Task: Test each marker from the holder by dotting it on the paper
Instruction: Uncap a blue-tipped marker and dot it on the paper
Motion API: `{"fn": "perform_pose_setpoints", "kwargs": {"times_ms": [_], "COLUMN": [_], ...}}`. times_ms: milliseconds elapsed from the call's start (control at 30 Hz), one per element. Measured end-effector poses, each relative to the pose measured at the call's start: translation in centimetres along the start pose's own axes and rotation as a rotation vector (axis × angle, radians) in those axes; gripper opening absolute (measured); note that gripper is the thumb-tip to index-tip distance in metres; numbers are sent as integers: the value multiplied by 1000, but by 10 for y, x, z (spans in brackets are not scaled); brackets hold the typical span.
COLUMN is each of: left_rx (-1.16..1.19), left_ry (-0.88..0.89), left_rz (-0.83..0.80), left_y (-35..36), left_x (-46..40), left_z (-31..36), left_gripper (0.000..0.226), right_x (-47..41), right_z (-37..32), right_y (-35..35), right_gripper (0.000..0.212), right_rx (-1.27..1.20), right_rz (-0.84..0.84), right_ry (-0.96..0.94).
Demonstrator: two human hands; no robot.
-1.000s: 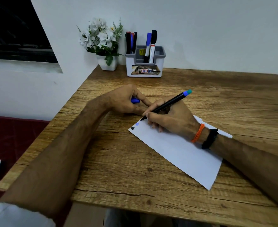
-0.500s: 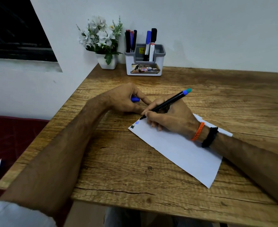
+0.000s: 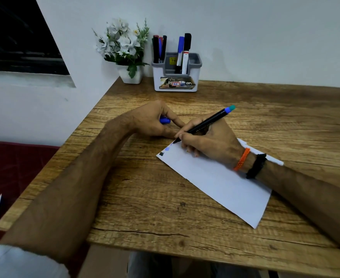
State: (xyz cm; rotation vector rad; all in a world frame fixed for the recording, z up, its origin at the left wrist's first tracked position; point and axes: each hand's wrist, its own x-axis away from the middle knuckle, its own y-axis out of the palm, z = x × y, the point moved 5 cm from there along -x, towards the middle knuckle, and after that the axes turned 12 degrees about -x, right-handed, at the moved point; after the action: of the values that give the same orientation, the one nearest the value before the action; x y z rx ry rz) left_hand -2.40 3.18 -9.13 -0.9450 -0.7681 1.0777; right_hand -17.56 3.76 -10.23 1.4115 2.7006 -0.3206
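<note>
Desk [image 3: 185, 207] wooden, carries everything. Paper [image 3: 221, 183] white, slanted, right of centre; two dots, dark and pale blue, at its 10 o'clock corner. Holder [image 3: 176, 77] at desk's 12 o'clock, five markers upright inside.

Step in hand, by my reading: dotting third marker. Right hand [image 3: 211, 141] rests on paper, fingers pinching black marker [image 3: 203, 124], tip at paper's edge beyond pale dot, teal-blue end toward 1 o'clock. Left hand [image 3: 151, 121] at 9 o'clock of right, fingers clenched round blue cap [image 3: 164, 120].

Next likely: recap, return to holder; needs cap aligned to tip.
</note>
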Motion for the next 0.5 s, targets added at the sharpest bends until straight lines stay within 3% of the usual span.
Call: {"fn": "perform_pose_setpoints", "kwargs": {"times_ms": [500], "left_rx": [-10], "left_ry": [-4], "left_rz": [2], "left_y": [0], "left_x": [1], "left_z": [2], "left_gripper": [32], "right_x": [0], "right_z": [0], "right_y": [-2], "right_gripper": [7], "right_rx": [20], "right_rz": [14], "right_ry": [-17]}}
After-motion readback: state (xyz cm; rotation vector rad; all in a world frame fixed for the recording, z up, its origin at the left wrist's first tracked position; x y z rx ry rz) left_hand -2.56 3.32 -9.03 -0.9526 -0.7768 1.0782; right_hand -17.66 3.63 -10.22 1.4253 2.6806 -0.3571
